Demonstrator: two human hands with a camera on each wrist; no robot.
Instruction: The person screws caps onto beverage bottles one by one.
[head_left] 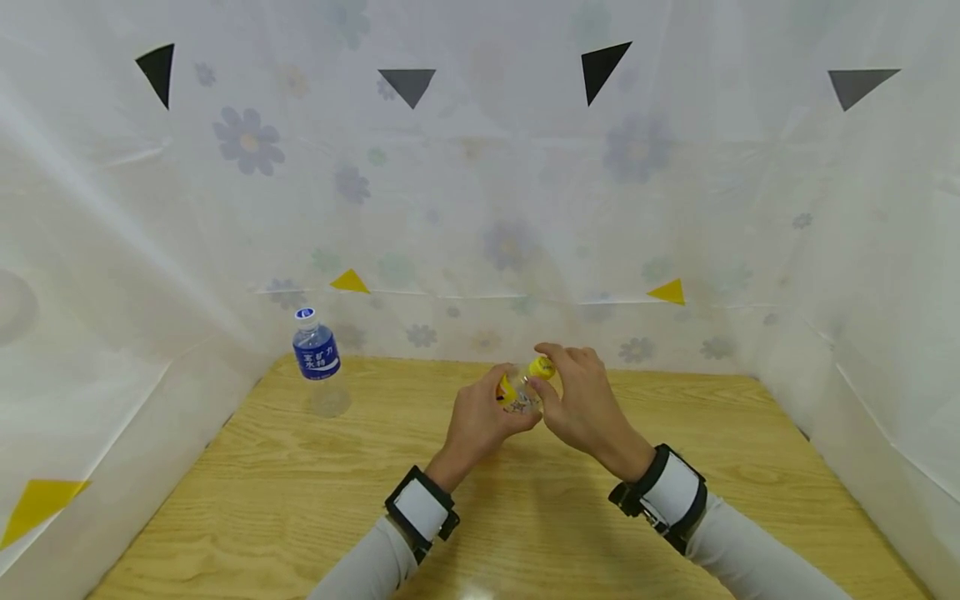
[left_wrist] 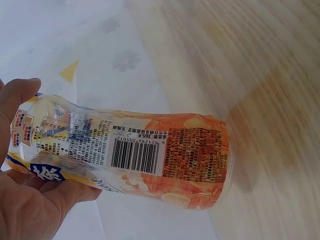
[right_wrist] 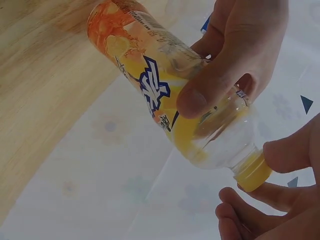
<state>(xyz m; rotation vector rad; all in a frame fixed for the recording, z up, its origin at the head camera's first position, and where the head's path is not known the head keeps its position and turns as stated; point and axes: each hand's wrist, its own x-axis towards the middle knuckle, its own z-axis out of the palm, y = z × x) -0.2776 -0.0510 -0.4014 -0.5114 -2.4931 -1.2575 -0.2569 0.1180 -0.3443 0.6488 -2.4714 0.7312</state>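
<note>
My left hand (head_left: 477, 417) grips a clear plastic drink bottle (left_wrist: 137, 152) around its upper body, thumb on one side and fingers on the other. The bottle has an orange and yellow printed label with a barcode, and it looks empty. Its yellow cap (right_wrist: 253, 171) sits on the neck. Thumb and index finger of my right hand (head_left: 588, 404) pinch that cap, while the other fingers are bent below it in the right wrist view. In the head view the bottle leans with its cap up and to the right, largely hidden by both hands.
A second bottle (head_left: 317, 354), with a blue label and white cap, stands upright at the table's back left. The wooden table (head_left: 300, 500) is bordered by flower-patterned white sheeting (head_left: 480, 192) at the back and sides, marked with black, grey and yellow triangles.
</note>
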